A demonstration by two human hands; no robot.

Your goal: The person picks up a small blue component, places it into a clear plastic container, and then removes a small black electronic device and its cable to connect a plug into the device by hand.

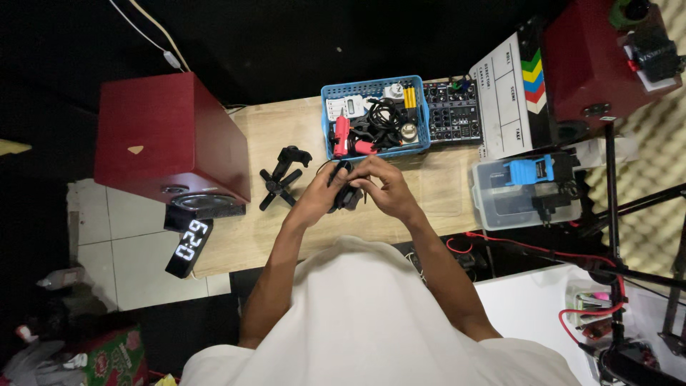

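- Holding a small black plastic clamp-like gadget (347, 196) over the pale wooden worktop (236, 243), you have both hands meeting right at the middle of the scene.
- Your left hand (321, 191) wraps the gadget from the left, its grip clamped on the black body, fingers curled around it.
- Your right hand (386, 187) comes in from the right, its grip pinched together on the gadget's upper end, fingertips touching the black part just below the basket.
- That blue plastic basket (421, 114) sits just beyond your hands, holding black cables, a red-handled tool (342, 136), a yellow block and a white device.
- Left of your hands, a black mount with spread star-shaped legs (280, 179) lies on the worktop, apart from your left hand.
- Further left, a dark red wooden box speaker (168, 139) stands at the worktop's end, and a black digital clock with white digits (189, 245) leans just below it.
- Right of the basket lies a black audio mixer with rows of knobs (453, 111), then a white clapperboard with coloured stripes (514, 96).
- Near your right forearm, a clear plastic tub (500, 207) carries a blue clip-shaped part (529, 171) on top.
- A red cable (529, 248) runs along the right side below the tub.
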